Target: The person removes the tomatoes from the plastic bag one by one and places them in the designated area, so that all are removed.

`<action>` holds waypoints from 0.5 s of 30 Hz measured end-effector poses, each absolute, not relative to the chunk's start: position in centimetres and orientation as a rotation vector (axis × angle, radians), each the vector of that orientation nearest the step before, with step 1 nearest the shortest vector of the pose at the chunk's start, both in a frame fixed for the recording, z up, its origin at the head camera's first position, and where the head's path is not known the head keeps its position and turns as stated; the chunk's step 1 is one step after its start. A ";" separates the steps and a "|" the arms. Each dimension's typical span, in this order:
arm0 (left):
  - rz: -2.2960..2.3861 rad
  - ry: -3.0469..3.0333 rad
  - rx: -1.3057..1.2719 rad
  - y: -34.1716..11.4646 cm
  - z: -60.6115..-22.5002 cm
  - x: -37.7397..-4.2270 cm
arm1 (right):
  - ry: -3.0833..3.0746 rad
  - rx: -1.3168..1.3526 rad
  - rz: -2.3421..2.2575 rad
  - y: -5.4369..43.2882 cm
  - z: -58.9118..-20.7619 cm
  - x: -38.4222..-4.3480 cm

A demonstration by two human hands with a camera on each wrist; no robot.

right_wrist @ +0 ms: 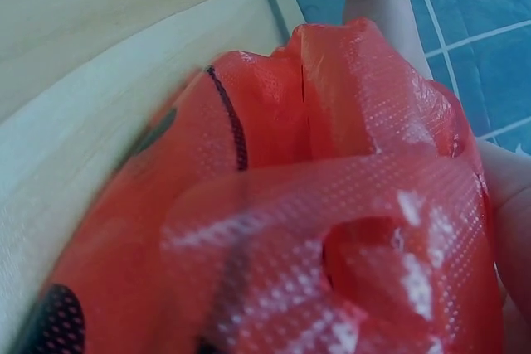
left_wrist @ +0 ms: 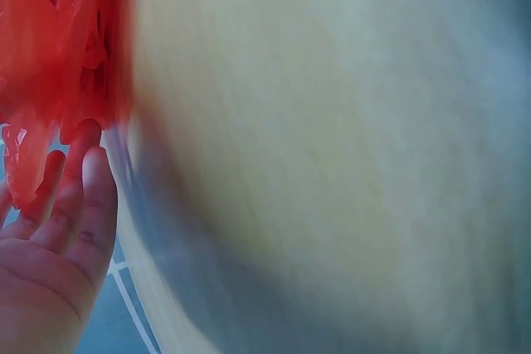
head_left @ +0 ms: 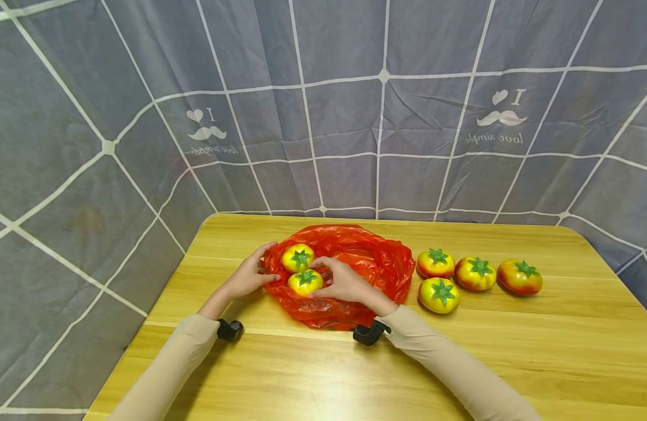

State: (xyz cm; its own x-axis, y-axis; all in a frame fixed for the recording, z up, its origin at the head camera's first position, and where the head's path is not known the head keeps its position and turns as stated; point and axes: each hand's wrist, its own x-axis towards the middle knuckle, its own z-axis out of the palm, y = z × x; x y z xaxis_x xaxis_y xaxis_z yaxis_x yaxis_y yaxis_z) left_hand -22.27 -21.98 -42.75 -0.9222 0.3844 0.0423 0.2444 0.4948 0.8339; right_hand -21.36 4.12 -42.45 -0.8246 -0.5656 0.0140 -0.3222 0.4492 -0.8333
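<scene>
Red plastic bag [head_left: 389, 280] in the head view: it gapes upward on the wooden table [head_left: 302, 380], whose far edge runs just behind it; wood extends broadly before it. Four toy tomatoes [head_left: 475, 273] lie right of the bag, two near its side. Inside, at the bag's left, the right hand [head_left: 347, 282] curls round the near tomato [head_left: 299, 286], beside the far tomato [head_left: 291, 257]. The left hand [head_left: 248, 273], fingers spread, touches the bag's left rim.

Left wrist view: relaxed, extended fingers [left_wrist: 98, 205] meet the bag's film.

Right wrist view: film hides the grip.
</scene>
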 end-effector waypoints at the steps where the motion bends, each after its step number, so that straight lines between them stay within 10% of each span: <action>1: 1.403 2.585 0.542 -22.0 -42.7 -22.2 | 2.436 -0.769 -1.307 4.1 -42.4 -21.3; 15: 1.383 2.590 0.495 -22.1 -42.7 -22.2 | 2.428 -0.792 -1.284 3.8 -42.4 -21.1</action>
